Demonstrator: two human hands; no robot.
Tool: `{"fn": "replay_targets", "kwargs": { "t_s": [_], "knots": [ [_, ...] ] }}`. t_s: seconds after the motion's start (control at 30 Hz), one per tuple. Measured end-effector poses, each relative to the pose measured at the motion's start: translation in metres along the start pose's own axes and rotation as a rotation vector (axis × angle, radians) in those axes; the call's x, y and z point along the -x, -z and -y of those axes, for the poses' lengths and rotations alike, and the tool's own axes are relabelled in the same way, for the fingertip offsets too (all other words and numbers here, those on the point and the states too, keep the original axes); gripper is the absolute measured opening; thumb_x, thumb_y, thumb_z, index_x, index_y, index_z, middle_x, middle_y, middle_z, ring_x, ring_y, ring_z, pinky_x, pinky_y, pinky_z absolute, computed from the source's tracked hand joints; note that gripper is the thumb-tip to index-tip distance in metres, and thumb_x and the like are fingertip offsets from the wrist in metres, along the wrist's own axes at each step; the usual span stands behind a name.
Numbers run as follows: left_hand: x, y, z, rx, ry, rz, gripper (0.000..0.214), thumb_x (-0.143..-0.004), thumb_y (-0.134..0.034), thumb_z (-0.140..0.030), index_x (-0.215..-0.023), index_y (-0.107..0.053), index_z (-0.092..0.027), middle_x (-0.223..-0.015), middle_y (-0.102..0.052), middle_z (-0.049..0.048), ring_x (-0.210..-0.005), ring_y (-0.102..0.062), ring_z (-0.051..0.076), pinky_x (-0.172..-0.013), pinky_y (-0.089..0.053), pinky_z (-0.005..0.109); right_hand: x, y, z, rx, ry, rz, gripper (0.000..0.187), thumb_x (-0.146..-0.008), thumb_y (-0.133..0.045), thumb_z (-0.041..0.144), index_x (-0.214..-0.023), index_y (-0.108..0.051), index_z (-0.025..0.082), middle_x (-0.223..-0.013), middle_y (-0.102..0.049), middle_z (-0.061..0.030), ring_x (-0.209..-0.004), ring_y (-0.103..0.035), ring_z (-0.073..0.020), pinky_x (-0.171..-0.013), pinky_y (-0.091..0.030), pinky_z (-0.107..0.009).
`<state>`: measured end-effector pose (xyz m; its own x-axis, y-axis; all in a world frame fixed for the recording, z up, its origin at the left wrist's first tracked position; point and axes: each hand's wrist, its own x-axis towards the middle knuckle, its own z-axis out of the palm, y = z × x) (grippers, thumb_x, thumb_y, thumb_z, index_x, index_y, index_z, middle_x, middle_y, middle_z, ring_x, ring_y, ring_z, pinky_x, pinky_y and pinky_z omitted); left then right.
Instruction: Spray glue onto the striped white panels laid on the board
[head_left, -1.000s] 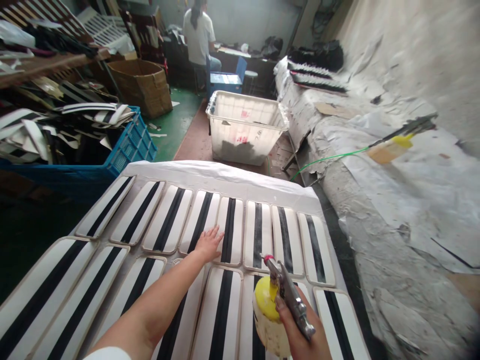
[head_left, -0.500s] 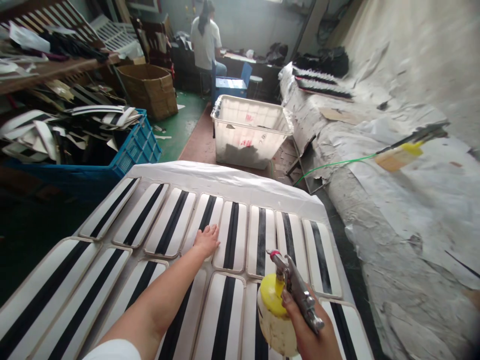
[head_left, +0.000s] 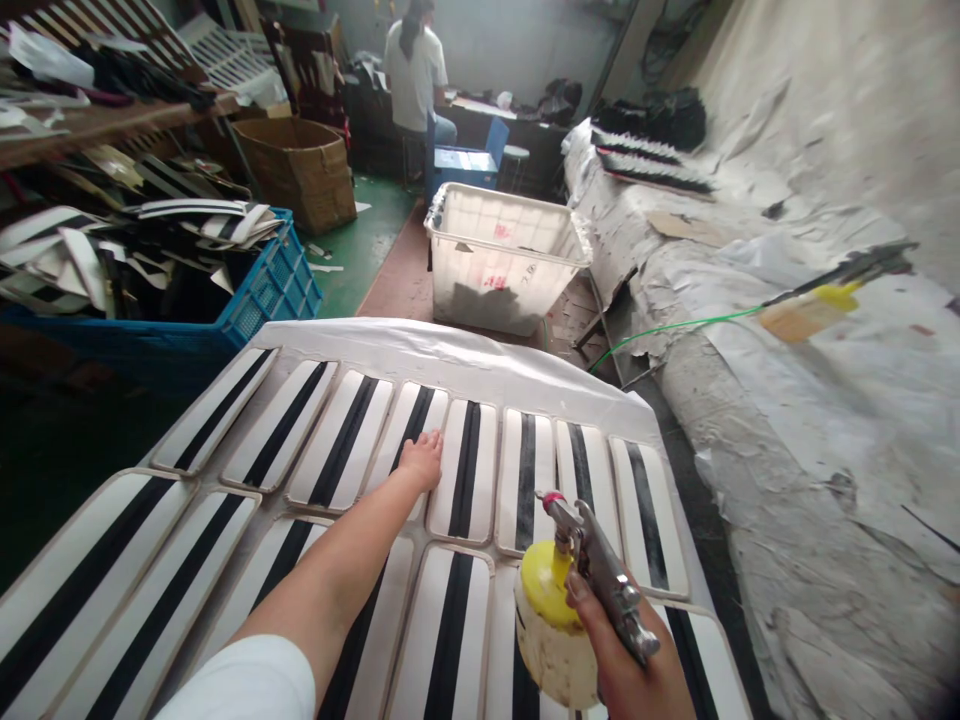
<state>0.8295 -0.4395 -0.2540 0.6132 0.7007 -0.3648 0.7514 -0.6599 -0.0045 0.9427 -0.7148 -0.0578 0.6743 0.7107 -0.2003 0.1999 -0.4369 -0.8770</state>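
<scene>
Rows of white rounded panels, each with a black stripe down its length, lie on a table covered in pale sheeting. My left hand reaches across to the back row, its fingers apart over the edge of one striped panel beside its neighbour. Whether the fingertips press on it I cannot tell. In my right hand is a metal spray gun, gripped by its handle. Below the gun hangs a cup with a yellow lid, over the front row; its nozzle points forward and left.
A blue crate heaped with striped offcuts stands at the left, near a brown bin. Beyond the table is a white tub. A second spray gun with a green hose lies on the right bench. Someone sits at the back.
My left arm has come slightly further into view, its hand staying by the same panel. The spray gun has shifted very slightly with the right hand. The whole view has moved a little.
</scene>
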Motion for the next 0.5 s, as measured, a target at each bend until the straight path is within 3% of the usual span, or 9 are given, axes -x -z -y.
{"fn": "replay_targets", "kwargs": {
  "t_s": [0.17,0.23,0.33,0.4,0.5],
  "knots": [
    [-0.011,0.009,0.004,0.044,0.096,0.006,0.067,-0.082,-0.048,-0.026,-0.147,-0.033,-0.018,-0.157,-0.023,0.0116,-0.135,-0.033,0.032,-0.094,-0.045,0.046,-0.001,-0.004,0.005,-0.031,-0.016,0.021,0.038,-0.082,-0.061,0.051,-0.107,-0.064,0.023,-0.098,-0.070,-0.0034,-0.091,-0.065,-0.0221,-0.078,-0.050,-0.027],
    [-0.013,0.009,0.007,0.055,0.127,-0.035,0.064,-0.083,-0.046,-0.027,-0.146,-0.036,-0.021,-0.156,-0.026,0.0106,-0.136,-0.032,0.032,-0.102,-0.038,0.052,-0.002,-0.006,0.004,-0.036,0.007,0.029,0.039,-0.083,-0.060,0.051,-0.109,-0.063,0.022,-0.098,-0.069,-0.0037,-0.090,-0.065,-0.0215,-0.078,-0.050,-0.027],
    [-0.013,0.004,0.012,0.128,0.236,-0.075,0.061,-0.085,-0.044,-0.040,-0.145,-0.035,-0.033,-0.159,-0.018,0.0045,-0.142,-0.016,0.038,-0.106,-0.022,0.067,-0.003,-0.010,0.002,-0.040,0.081,0.076,0.036,-0.085,-0.059,0.050,-0.107,-0.063,0.021,-0.094,-0.068,-0.0033,-0.085,-0.063,-0.0195,-0.073,-0.051,-0.024],
    [-0.012,-0.001,0.016,0.219,0.329,-0.058,0.063,-0.084,-0.043,-0.050,-0.146,-0.031,-0.040,-0.161,-0.009,-0.0002,-0.144,-0.006,0.042,-0.103,-0.021,0.071,-0.004,-0.012,0.002,-0.040,0.097,0.123,0.033,-0.087,-0.058,0.048,-0.106,-0.063,0.022,-0.089,-0.067,-0.0023,-0.080,-0.063,-0.0178,-0.070,-0.050,-0.023],
    [-0.012,-0.003,0.016,0.314,0.425,-0.034,0.065,-0.083,-0.043,-0.054,-0.146,-0.027,-0.044,-0.162,-0.004,-0.0009,-0.143,-0.007,0.044,-0.101,-0.025,0.071,-0.003,-0.016,0.003,-0.036,0.103,0.163,0.033,-0.088,-0.057,0.047,-0.107,-0.063,0.021,-0.089,-0.067,-0.0021,-0.080,-0.062,-0.0171,-0.071,-0.050,-0.022]
  ]
}}
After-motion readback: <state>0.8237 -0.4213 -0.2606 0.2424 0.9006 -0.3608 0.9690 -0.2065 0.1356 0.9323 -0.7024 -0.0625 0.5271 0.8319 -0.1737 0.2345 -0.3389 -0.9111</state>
